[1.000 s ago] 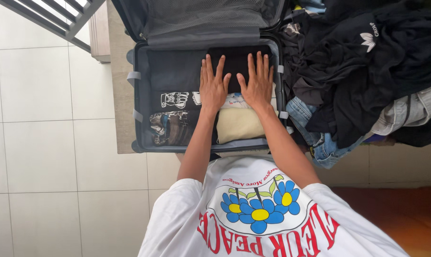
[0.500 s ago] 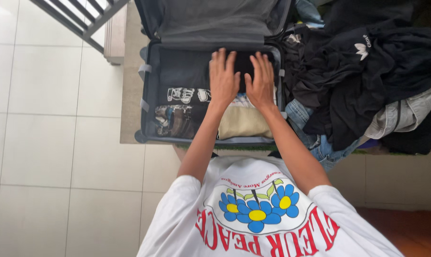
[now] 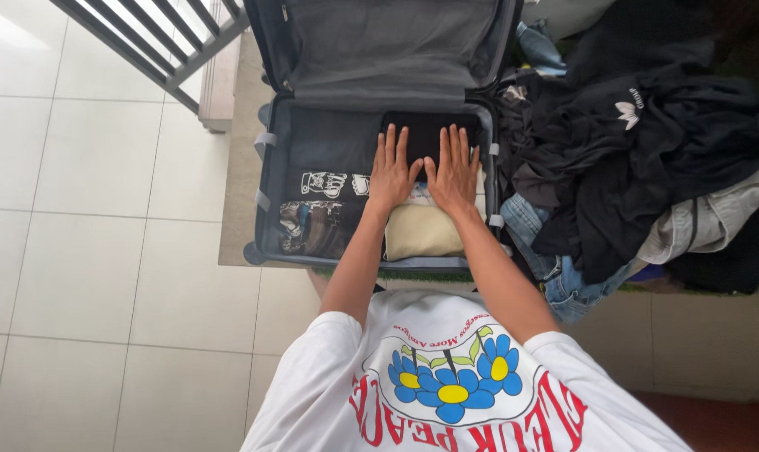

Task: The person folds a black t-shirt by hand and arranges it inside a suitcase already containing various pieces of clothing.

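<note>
On the floor ahead of the person, an open grey hard-shell suitcase (image 3: 272, 180) lies with its lid (image 3: 388, 46) tipped back, away from the body. Packed half holds folded clothes in two columns. To the right of the case, touching its rim, a loose heap of dark clothing (image 3: 647, 151) is stacked over a grey garment (image 3: 714, 219) and blue jeans (image 3: 555, 264).

Folded black garment (image 3: 429, 134): far right corner of the case, long axis running left to right, far edge against the hinge side. It lies straight ahead of both hands, partly under the fingers.

Left hand (image 3: 393, 170): flat, fingers straight and close together, palm down over the near edge of the black garment. Grasping nothing.
Right hand (image 3: 452, 170): same posture, fingers slightly spread, pressing flat. Grasping nothing. Hands side by side, thumbs nearly meeting; right hand sits more fully on the garment, left hand nearer its left edge.

Below the hands: folded cream garment (image 3: 421, 233). Left column: plain dark fold, then black shirt with white print (image 3: 325, 184), then brown patterned fold (image 3: 312, 228).

Markings: small white leaf-shaped emblem (image 3: 625, 110) on the heap.
</note>
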